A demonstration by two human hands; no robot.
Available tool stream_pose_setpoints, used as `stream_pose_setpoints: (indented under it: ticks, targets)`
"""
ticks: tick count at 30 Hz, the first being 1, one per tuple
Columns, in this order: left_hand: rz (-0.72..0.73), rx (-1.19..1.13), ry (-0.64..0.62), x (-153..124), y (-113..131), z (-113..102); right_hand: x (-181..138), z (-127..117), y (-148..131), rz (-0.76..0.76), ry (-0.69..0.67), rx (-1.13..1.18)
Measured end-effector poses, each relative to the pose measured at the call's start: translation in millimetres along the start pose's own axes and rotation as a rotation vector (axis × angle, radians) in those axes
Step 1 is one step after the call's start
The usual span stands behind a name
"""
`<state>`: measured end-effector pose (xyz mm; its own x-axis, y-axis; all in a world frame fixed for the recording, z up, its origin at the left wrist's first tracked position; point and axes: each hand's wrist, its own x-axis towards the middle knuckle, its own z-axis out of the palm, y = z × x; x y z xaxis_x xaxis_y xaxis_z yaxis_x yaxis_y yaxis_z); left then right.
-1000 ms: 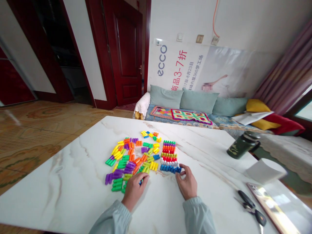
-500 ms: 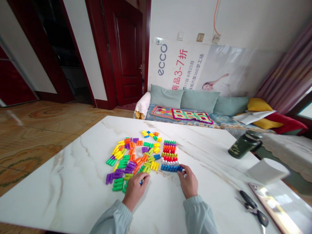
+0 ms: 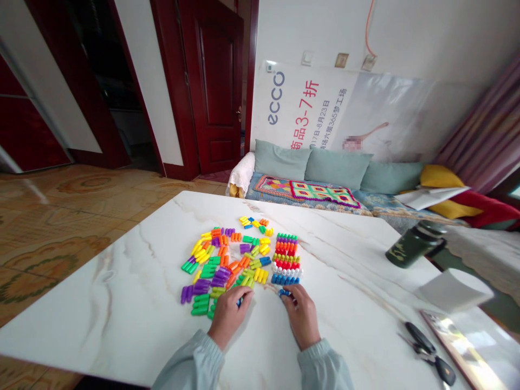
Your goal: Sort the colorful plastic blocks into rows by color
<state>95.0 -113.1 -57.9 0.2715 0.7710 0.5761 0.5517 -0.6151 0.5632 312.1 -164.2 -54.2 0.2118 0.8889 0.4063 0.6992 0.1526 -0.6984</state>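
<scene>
A loose heap of small coloured plastic pegs [image 3: 221,262] lies on the white marble table [image 3: 122,303]. To its right stands a tidy block of pegs in rows [image 3: 286,259]: green, red, yellow, white and blue. My left hand [image 3: 228,317] rests at the near edge of the heap, fingers curled over a blue peg [image 3: 239,301]. A few centimetres to the right, my right hand [image 3: 299,315] pinches a blue peg [image 3: 284,293] just in front of the blue row.
A dark green bottle [image 3: 414,246] lies at the table's right. Near it are a white bowl [image 3: 455,290], a phone [image 3: 467,352] and a key fob [image 3: 430,352]. Behind the table are a sofa [image 3: 325,187] with cushions and a red door [image 3: 211,81].
My right hand has slid left from the right end of the blue row to just below it, beside my left hand. The view has shifted slightly.
</scene>
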Motion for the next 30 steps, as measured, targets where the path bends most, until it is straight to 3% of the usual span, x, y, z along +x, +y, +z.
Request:
stream_pose_setpoints:
  ticks: [5, 12, 14, 18, 20, 24, 30]
  targets:
    - [0.004, 0.002, 0.008, 0, -1, 1, 11, 18, -3, -0.090, 0.082, 0.035]
    - [-0.038, -0.078, 0.007, 2, 2, -3, 5, 18, -14, -0.143, 0.260, 0.098]
    - [-0.067, -0.122, 0.030, 3, 3, -5, -4, 21, -30, -0.116, 0.179, 0.147]
    - [-0.110, -0.166, 0.085, 5, 4, -10, -21, 41, -68, -0.032, -0.171, 0.239]
    - [-0.135, -0.177, 0.111, 5, 4, -12, -26, 52, -81, 0.030, -0.275, 0.273]
    - [-0.161, -0.211, 0.122, 5, 5, -15, -28, 65, -90, 0.139, -0.268, 0.372]
    - [-0.007, -0.227, -0.060, 2, 6, -12, -29, 76, -85, 0.217, -0.136, 0.696]
